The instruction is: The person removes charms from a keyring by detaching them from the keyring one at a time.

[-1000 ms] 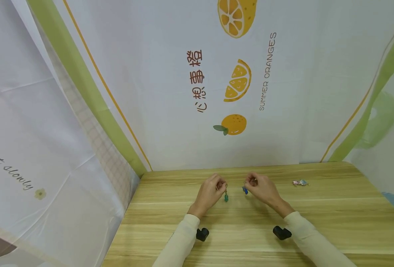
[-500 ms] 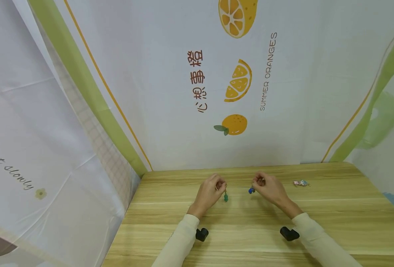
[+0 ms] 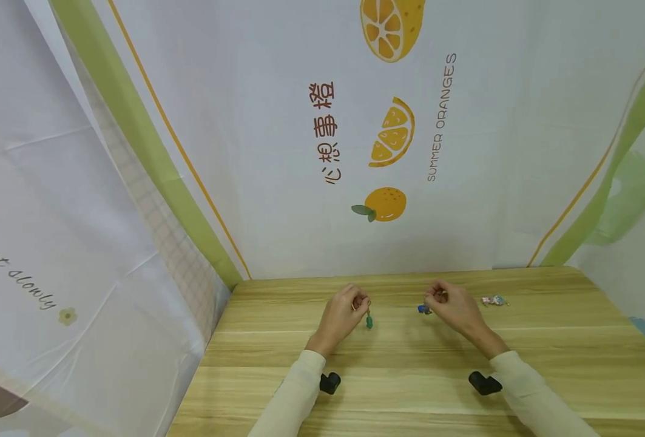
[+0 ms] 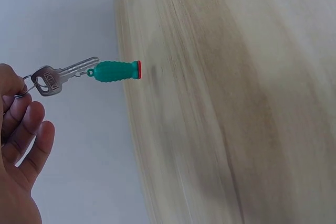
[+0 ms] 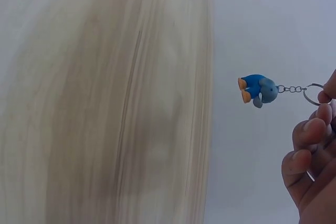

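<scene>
My left hand [image 3: 337, 318] pinches a key ring above the table. A silver key [image 4: 50, 81] and a green ribbed charm with a red end [image 4: 114, 71] hang from that ring. To the right, my right hand [image 3: 460, 311] pinches the ring of a second keychain, and a small blue and grey elephant figure with orange feet [image 5: 260, 88] dangles on its short chain. Both charms hang clear of the tabletop, apart from each other. No key shows on the elephant's ring in the right wrist view.
Another small pink and pale blue trinket [image 3: 495, 300] lies on the wooden table [image 3: 398, 394], right of my right hand. A white cloth printed with oranges [image 3: 384, 204] rises behind the table's back edge. More white cloth [image 3: 98, 261] hangs at the left.
My right hand has moved to the right with the elephant keychain, widening the gap between the hands. The elephant swings and turns on its chain. My left hand stays nearly still.
</scene>
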Action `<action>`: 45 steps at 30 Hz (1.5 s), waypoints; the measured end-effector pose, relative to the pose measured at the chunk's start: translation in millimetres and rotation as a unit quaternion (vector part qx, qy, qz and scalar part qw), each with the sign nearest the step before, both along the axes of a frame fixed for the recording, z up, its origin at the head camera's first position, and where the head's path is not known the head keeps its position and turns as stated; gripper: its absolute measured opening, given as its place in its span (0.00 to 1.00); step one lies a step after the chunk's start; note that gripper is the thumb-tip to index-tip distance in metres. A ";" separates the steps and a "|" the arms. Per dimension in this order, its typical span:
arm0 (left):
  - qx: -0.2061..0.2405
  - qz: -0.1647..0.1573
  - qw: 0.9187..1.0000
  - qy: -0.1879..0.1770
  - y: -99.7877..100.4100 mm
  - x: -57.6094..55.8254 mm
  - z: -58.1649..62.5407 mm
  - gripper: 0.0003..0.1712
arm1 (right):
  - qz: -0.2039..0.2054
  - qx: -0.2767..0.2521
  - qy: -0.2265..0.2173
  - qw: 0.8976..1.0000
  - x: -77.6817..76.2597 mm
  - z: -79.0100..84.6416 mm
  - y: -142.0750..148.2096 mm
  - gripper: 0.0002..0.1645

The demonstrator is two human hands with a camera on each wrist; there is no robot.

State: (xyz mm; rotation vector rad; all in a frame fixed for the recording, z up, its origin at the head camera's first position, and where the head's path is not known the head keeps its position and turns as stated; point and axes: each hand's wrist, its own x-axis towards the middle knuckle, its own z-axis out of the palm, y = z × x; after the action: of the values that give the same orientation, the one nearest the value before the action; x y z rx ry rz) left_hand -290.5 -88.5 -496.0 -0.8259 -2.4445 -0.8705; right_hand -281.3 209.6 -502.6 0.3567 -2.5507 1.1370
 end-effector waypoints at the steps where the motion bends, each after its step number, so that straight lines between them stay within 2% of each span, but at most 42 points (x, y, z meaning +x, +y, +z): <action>1: 0.001 0.000 1.000 -0.001 -0.4 0.1 0.0 0.04 | -0.002 0.002 0.002 1.000 0.1 -0.3 1.5 0.03; 10: 0.004 -0.001 1.000 0.007 -2.3 0.8 0.3 0.03 | -0.018 0.006 0.008 1.000 1.3 -0.1 16.7 0.06; 24: -0.002 0.008 1.000 0.001 -3.7 1.1 -1.8 0.03 | -0.037 0.002 -0.037 0.999 4.0 2.4 41.9 0.16; 38: -0.001 0.012 1.000 -0.012 -4.8 1.5 -1.7 0.03 | -0.061 0.023 -0.020 0.998 6.9 -3.4 68.6 0.17; 45: -0.001 0.010 1.000 -0.008 -5.8 1.3 -2.8 0.03 | -0.073 0.033 -0.011 0.997 10.3 -3.9 79.7 0.15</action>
State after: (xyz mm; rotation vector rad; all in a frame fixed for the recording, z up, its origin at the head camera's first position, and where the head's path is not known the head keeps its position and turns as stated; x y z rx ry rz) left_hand -289.1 -94.3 -498.8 -0.7973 -2.4639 -0.8720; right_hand -271.0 289.3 -506.5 0.1697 -2.5911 1.0103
